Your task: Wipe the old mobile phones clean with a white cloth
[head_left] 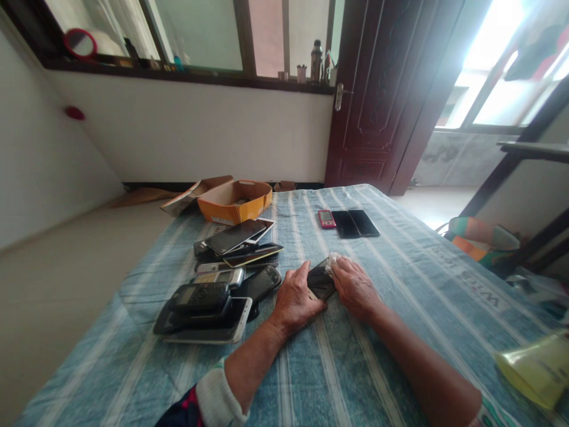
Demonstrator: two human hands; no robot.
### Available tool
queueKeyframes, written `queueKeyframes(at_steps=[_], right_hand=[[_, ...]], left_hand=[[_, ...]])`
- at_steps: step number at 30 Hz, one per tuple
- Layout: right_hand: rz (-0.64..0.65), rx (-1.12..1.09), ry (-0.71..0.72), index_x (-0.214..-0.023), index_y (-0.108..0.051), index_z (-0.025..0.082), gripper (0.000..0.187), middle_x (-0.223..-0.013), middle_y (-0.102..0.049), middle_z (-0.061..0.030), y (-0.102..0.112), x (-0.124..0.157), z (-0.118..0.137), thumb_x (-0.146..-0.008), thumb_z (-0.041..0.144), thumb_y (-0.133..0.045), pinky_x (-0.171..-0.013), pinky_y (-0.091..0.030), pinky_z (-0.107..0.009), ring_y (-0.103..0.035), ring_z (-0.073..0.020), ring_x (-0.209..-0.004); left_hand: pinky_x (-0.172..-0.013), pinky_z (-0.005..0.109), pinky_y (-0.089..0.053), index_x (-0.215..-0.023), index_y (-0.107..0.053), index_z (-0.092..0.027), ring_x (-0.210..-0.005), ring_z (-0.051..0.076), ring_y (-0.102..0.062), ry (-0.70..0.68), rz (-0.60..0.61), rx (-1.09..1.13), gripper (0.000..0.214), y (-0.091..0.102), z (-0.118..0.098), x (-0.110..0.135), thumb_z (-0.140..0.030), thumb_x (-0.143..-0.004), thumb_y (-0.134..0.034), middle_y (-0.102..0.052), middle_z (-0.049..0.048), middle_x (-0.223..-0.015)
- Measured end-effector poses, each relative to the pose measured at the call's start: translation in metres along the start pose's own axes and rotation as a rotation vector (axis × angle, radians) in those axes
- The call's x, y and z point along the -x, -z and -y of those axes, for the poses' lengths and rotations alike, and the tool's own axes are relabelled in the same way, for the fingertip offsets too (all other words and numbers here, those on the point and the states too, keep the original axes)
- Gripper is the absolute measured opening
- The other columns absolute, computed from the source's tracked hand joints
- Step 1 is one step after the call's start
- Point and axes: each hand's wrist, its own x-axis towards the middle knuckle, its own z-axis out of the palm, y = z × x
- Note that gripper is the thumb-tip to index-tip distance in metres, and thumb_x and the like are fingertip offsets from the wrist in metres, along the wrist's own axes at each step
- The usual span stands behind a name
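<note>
Left hand: the left hand [296, 299] lies palm down on the table, fingers curled round the near left edge of a dark phone [320, 281] and thumb stretched along its side, gripping it.
Right hand: the right hand [354, 289] is palm down, fingers bunched over a white cloth [331, 261] and pressing it on the phone's far end.
Dark phone: one, lying slanted between the two hands at the middle of the table; hands and cloth cover its edges.
Pile of phones: the pile of phones [222, 279] is overlapping and stacked, so an exact count cannot be told. It sits just beside the left hand, on its left.
Row of phones: three side by side, a pink phone [326, 219] and two black phones [354, 223], well beyond the hands.
Box: one open orange box [235, 203] stands behind the pile at the far edge.
Table: the table [355, 367] has a blue striped cover.
Bag: one yellowish bag [536, 367] lies at the right edge.
Behind: a dark door [377, 89].
</note>
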Motion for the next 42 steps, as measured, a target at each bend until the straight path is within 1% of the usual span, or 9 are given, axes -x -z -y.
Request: queueKeyframes(at_steps=[4, 9, 14, 18, 23, 29, 33, 38, 42], right_hand=[[-0.003, -0.055, 0.088, -0.115, -0.062, 0.017, 0.03, -0.124, -0.06, -0.0136, -0.002, -0.003, 0.0, -0.092, 0.017, -0.041, -0.108, -0.038, -0.047, -0.046, -0.0268, -0.127], [0.044, -0.119, 0.155, -0.117, -0.061, 0.017, 0.032, -0.125, -0.059, -0.0117, 0.002, -0.005, 0.014, -0.092, 0.015, -0.041, -0.11, -0.036, -0.045, -0.047, -0.0252, -0.126], [0.112, -0.23, 0.238, -0.113, -0.063, 0.016, 0.033, -0.123, -0.061, -0.011, 0.007, -0.007, 0.031, -0.091, 0.012, -0.039, -0.108, -0.038, -0.039, -0.049, -0.0239, -0.126], [0.153, -0.32, 0.334, -0.115, -0.063, 0.018, 0.037, -0.123, -0.063, -0.0095, 0.011, -0.007, 0.039, -0.088, 0.008, -0.041, -0.109, -0.037, -0.038, -0.05, -0.0226, -0.126], [0.171, -0.304, 0.348, -0.12, -0.062, 0.02, 0.042, -0.127, -0.061, -0.008, 0.016, -0.005, 0.042, -0.085, 0.006, -0.044, -0.111, -0.035, -0.035, -0.047, -0.0216, -0.13], [0.116, -0.204, 0.25, -0.113, -0.067, 0.021, 0.043, -0.123, -0.065, -0.007, 0.013, -0.009, 0.023, -0.083, 0.003, -0.042, -0.107, -0.04, -0.038, -0.054, -0.0226, -0.122], [0.07, -0.161, 0.159, -0.119, -0.065, 0.022, 0.048, -0.128, -0.063, -0.006, 0.008, -0.012, 0.005, -0.083, 0.003, -0.04, -0.107, -0.039, -0.042, -0.052, -0.0238, -0.125], [-0.012, -0.094, -0.039, -0.116, -0.066, 0.019, 0.047, -0.129, -0.061, -0.0079, 0.0, -0.013, -0.009, -0.082, 0.002, -0.038, -0.104, -0.042, -0.045, -0.051, -0.0276, -0.125], [-0.017, -0.096, -0.021, -0.114, -0.066, 0.02, 0.047, -0.126, -0.062, -0.0078, 0.001, -0.013, -0.006, -0.081, 0.0, -0.038, -0.104, -0.041, -0.043, -0.051, -0.0257, -0.125]], left_hand=[[-0.101, 0.042, -0.041, -0.144, -0.028, -0.018, -0.118, 0.03, -0.052, 0.009, 0.008, 0.081, 0.104, -0.001, 0.004, 0.003, -0.02, -0.053, -0.078, -0.058, 0.0116, -0.126], [-0.103, 0.044, -0.04, -0.148, -0.015, -0.015, -0.12, 0.03, -0.052, 0.002, 0.001, 0.146, 0.117, -0.003, 0.009, 0.004, -0.02, -0.052, -0.08, -0.051, 0.017, -0.135], [-0.107, 0.048, -0.038, -0.147, -0.017, -0.016, -0.128, 0.032, -0.046, -0.046, -0.026, 0.162, 0.111, -0.003, 0.01, 0.003, -0.024, -0.055, -0.078, -0.043, 0.0191, -0.143], [-0.109, 0.049, -0.036, -0.146, -0.019, -0.009, -0.129, 0.033, -0.046, -0.072, -0.047, 0.13, 0.103, -0.002, 0.01, 0.003, -0.022, -0.059, -0.073, -0.047, 0.0221, -0.139], [-0.107, 0.049, -0.038, -0.146, -0.021, -0.012, -0.125, 0.032, -0.05, -0.068, -0.05, 0.112, 0.102, -0.001, 0.009, 0.003, -0.022, -0.059, -0.074, -0.052, 0.0187, -0.134], [-0.103, 0.045, -0.042, -0.146, -0.023, -0.017, -0.119, 0.031, -0.055, -0.014, -0.023, 0.099, 0.107, -0.001, 0.006, 0.003, -0.023, -0.055, -0.078, -0.055, 0.0143, -0.13], [-0.104, 0.043, -0.04, -0.147, -0.021, -0.016, -0.12, 0.031, -0.054, 0.013, 0.005, 0.104, 0.112, 0.0, 0.004, 0.003, -0.019, -0.052, -0.08, -0.052, 0.0151, -0.134], [-0.104, 0.042, -0.041, -0.147, -0.022, -0.016, -0.12, 0.031, -0.054, 0.018, 0.01, 0.11, 0.111, 0.002, 0.002, 0.003, -0.018, -0.052, -0.08, -0.054, 0.015, -0.132], [-0.104, 0.043, -0.041, -0.147, -0.023, -0.019, -0.12, 0.031, -0.053, 0.01, -0.005, 0.124, 0.112, 0.001, 0.004, 0.003, -0.018, -0.051, -0.081, -0.053, 0.0141, -0.132]])
